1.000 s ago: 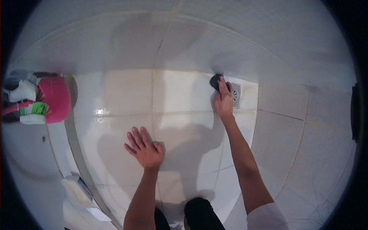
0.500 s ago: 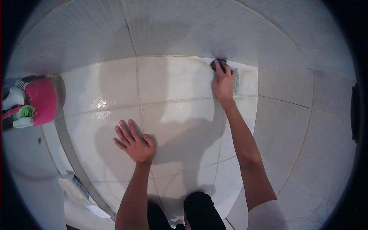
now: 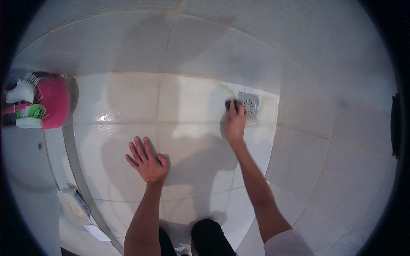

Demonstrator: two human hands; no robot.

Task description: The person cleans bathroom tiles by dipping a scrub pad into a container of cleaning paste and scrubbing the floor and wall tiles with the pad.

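Note:
My right hand [image 3: 236,121] grips a small black scrubber [image 3: 231,104], pressed on the white tiled floor [image 3: 198,102] just left of a square metal drain cover [image 3: 253,104]. The fingers and thumb close over the scrubber, so most of it is hidden and its exact kind is hard to make out. My left hand [image 3: 149,164] lies flat on the wet tiles nearer to me, fingers spread, holding nothing.
A pink container [image 3: 55,102] stands at the left, beside a green-bristled brush [image 3: 33,112] and a white-handled brush [image 3: 21,91]. A raised ledge [image 3: 81,170] borders the floor there. Below it sits an open white box [image 3: 76,205]. Tiled walls [image 3: 307,170] rise ahead and on the right.
My right hand has drawn the scrubber back from the wall edge, toward me, uncovering the drain cover. My left hand stays planted. The camera view has shifted slightly.

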